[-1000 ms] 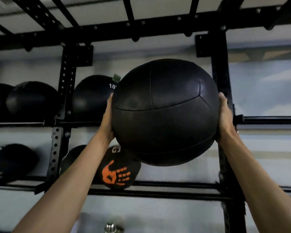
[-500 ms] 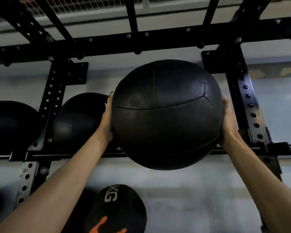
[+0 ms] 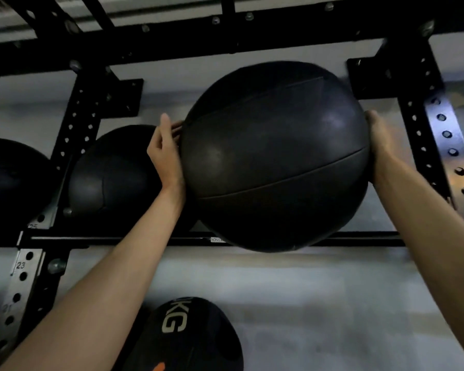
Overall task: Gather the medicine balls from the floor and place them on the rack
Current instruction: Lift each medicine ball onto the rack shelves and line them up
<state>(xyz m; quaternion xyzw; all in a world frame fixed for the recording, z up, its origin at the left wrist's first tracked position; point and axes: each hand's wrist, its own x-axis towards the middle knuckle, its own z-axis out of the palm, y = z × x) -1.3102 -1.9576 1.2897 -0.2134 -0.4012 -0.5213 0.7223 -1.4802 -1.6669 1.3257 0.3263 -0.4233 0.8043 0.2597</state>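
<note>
A large black medicine ball (image 3: pixel 276 156) with stitched seams is held up at the top shelf of the black steel rack (image 3: pixel 437 145), its underside level with the horizontal shelf bar (image 3: pixel 134 240). My left hand (image 3: pixel 166 153) presses flat on the ball's left side, thumb up. On the opposite side my right hand (image 3: pixel 383 145) cups it. Whether the ball's weight rests on the bar I cannot tell. A second black ball (image 3: pixel 113 180) sits on the same shelf just left of my left hand.
Another dark ball (image 3: pixel 8 183) lies on the shelf at the far left, past a perforated upright (image 3: pixel 73 135). Below, a ball marked "KG" with an orange print (image 3: pixel 188 336) sits on a lower level. A grey wall is behind the rack.
The ball has moved up and to the right, in toward the top shelf between the uprights. It has rolled slightly, so its seam now runs lower across the front.
</note>
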